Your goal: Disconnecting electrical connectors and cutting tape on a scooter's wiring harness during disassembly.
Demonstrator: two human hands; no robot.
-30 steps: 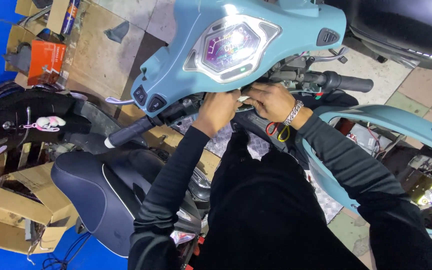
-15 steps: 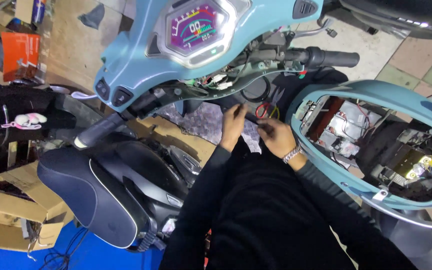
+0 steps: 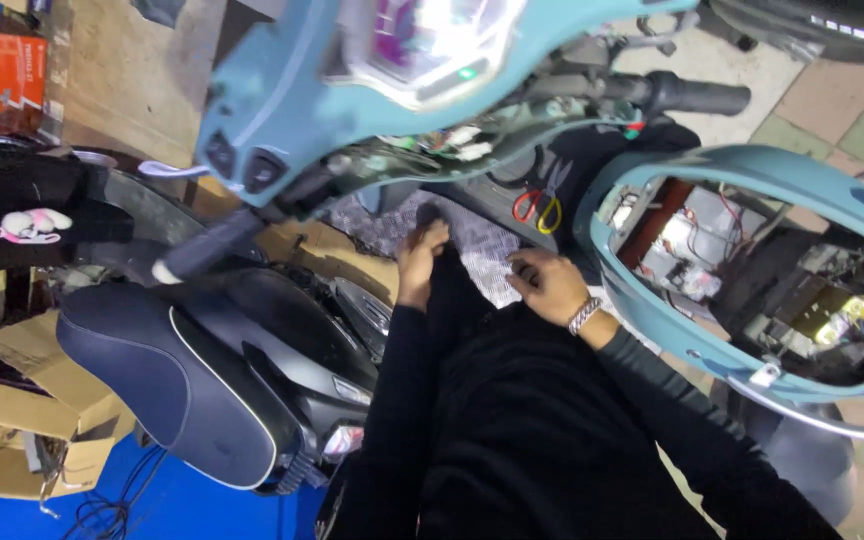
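Reaching down onto the scooter's footboard (image 3: pixel 512 205), the person is working with both hands below the open underside of the light blue handlebar cowl (image 3: pixel 282 90). The left hand (image 3: pixel 420 262) is resting on the grey patterned mat (image 3: pixel 477 250) that is covering the footboard, its fingers curled in and close together; whether it is gripping anything cannot be told. The right hand (image 3: pixel 550 285), wearing a metal bracelet at the wrist, is lying on the mat's right edge with its fingers bent narrow and pressing down on the mat, nothing visibly held. A pair of scissors with red and yellow handles (image 3: pixel 537 205) is lying on the footboard just beyond the right hand, apart from it. At the right edge of the footboard the blue body shell (image 3: pixel 752 180) is standing open, showing wiring and parts inside. A black scooter seat (image 3: pixel 152 380) is standing to the left, with cardboard boxes (image 3: pixel 12 420) beside it.
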